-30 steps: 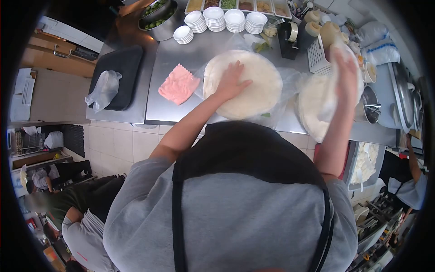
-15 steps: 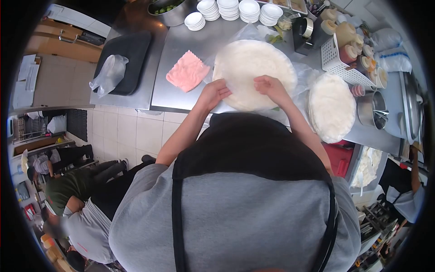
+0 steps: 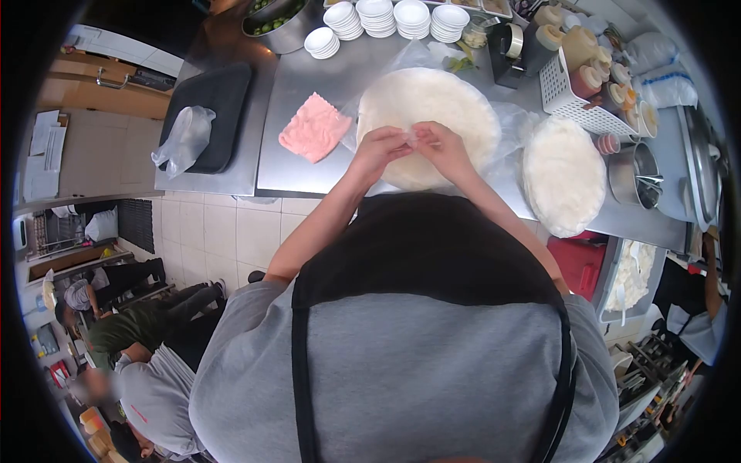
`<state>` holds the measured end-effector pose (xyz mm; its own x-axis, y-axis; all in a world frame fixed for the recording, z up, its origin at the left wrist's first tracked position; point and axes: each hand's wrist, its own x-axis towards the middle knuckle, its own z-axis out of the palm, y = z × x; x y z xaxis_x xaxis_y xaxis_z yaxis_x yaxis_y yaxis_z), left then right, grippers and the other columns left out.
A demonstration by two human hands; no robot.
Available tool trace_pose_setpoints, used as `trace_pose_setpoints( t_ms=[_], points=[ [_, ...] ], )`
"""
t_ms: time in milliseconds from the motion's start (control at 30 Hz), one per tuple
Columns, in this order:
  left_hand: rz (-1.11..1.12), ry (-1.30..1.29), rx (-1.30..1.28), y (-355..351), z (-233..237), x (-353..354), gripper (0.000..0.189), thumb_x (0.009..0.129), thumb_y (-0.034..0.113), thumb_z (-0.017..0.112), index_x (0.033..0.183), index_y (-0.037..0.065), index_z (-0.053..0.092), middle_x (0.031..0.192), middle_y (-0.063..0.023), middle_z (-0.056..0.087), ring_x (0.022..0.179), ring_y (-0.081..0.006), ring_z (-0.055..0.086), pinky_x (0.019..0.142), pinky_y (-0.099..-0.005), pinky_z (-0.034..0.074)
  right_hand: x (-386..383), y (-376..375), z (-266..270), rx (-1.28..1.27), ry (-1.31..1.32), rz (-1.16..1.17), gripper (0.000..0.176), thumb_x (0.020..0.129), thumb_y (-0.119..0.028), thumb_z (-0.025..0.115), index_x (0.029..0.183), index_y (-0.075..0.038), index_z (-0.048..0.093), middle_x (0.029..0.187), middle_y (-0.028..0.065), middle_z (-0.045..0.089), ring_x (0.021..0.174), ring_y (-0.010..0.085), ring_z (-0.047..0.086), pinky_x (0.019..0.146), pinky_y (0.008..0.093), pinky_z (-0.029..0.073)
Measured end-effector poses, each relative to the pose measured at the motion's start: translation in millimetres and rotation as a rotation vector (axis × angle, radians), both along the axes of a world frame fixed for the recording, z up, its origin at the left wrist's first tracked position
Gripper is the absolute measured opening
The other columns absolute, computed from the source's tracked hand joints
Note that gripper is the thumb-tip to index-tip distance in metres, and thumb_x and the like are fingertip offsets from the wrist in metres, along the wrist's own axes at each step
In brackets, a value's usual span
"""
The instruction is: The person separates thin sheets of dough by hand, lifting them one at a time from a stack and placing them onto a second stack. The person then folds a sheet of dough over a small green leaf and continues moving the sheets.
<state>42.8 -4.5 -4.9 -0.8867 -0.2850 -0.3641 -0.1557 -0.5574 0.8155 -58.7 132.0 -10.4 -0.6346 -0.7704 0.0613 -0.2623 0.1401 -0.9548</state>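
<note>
A large round white sheet (image 3: 432,96), like dough or thin wrappers, lies on clear plastic (image 3: 513,127) on the steel counter. Over its near part, my left hand (image 3: 382,150) and my right hand (image 3: 440,147) meet with fingertips pinched together. Between them is a small piece of thin clear film (image 3: 411,137), gripped by both hands. A second white round stack (image 3: 564,177) rests to the right. The pink cloth (image 3: 315,128) lies left of my hands.
Stacked white dishes (image 3: 376,17) and a metal pot (image 3: 282,27) stand at the back. A white basket (image 3: 583,108) of bottles is at the right. On the left is a black tray (image 3: 231,100) with a plastic bag (image 3: 189,135). Several people (image 3: 154,393) are at lower left.
My hands have come together from either side over the white round sheet, and their fingertips now pinch thin film. The whole view has shifted slightly.
</note>
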Motion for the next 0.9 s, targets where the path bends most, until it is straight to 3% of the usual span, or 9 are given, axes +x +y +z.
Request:
trace_pose_setpoints(
  t_ms=[67, 233, 500, 667, 767, 900],
  points=[
    [-0.009, 0.001, -0.031, 3, 0, -5, 0.013, 0.084, 0.009, 0.054, 0.090, -0.002, 0.056, 0.088, -0.0093, 0.058, 0.083, -0.0175, 0.058, 0.078, -0.0293, 0.048, 1, -1, 6, -0.039, 0.010, -0.045, 0.021, 0.077, -0.012, 0.057, 0.096, -0.001, 0.058, 0.087, 0.0118, 0.062, 0.078, 0.0203, 0.061, 0.071, 0.0306, 0.048],
    [-0.045, -0.020, -0.059, 6, 4, -11, 0.016, 0.083, 0.009, 0.053, 0.095, -0.002, 0.056, 0.090, -0.0077, 0.059, 0.083, -0.0135, 0.058, 0.076, -0.0266, 0.046, -13, 6, -11, -0.014, -0.076, -0.089, 0.020, 0.077, -0.011, 0.057, 0.096, -0.002, 0.058, 0.084, 0.0112, 0.063, 0.077, 0.0188, 0.062, 0.071, 0.0288, 0.048],
    [-0.034, 0.016, -0.105, 10, 10, -11, 0.018, 0.085, 0.006, 0.050, 0.098, -0.004, 0.056, 0.094, -0.0129, 0.059, 0.087, -0.0195, 0.059, 0.079, -0.0289, 0.048, -7, 5, -8, -0.046, -0.090, -0.103, 0.018, 0.078, -0.010, 0.056, 0.093, -0.001, 0.060, 0.081, 0.0120, 0.064, 0.077, 0.0174, 0.062, 0.070, 0.0271, 0.047],
    [-0.029, 0.012, -0.104, 9, 8, -9, 0.018, 0.084, 0.006, 0.051, 0.098, -0.005, 0.056, 0.094, -0.0134, 0.060, 0.087, -0.0200, 0.060, 0.079, -0.0288, 0.048, -7, 8, 0, -0.022, -0.188, -0.127, 0.017, 0.079, -0.011, 0.055, 0.090, 0.000, 0.061, 0.079, 0.0091, 0.064, 0.071, 0.0118, 0.058, 0.065, 0.0243, 0.045],
    [-0.022, 0.011, -0.107, 9, 9, -8, 0.019, 0.083, 0.007, 0.053, 0.098, -0.004, 0.056, 0.093, -0.0131, 0.060, 0.086, -0.0198, 0.060, 0.078, -0.0285, 0.048, -12, 11, -4, 0.013, -0.305, -0.055, 0.021, 0.084, -0.014, 0.053, 0.097, 0.001, 0.059, 0.082, 0.0039, 0.062, 0.073, 0.0091, 0.056, 0.066, 0.0216, 0.045],
    [-0.018, 0.008, -0.116, 10, 12, -8, 0.017, 0.082, 0.009, 0.055, 0.094, -0.004, 0.057, 0.089, -0.0118, 0.061, 0.082, -0.0182, 0.060, 0.077, -0.0272, 0.048, -10, 10, -6, 0.008, -0.359, -0.053, 0.019, 0.083, -0.012, 0.055, 0.095, 0.002, 0.059, 0.082, 0.0039, 0.062, 0.075, 0.0093, 0.057, 0.067, 0.0213, 0.045]
  ],
)
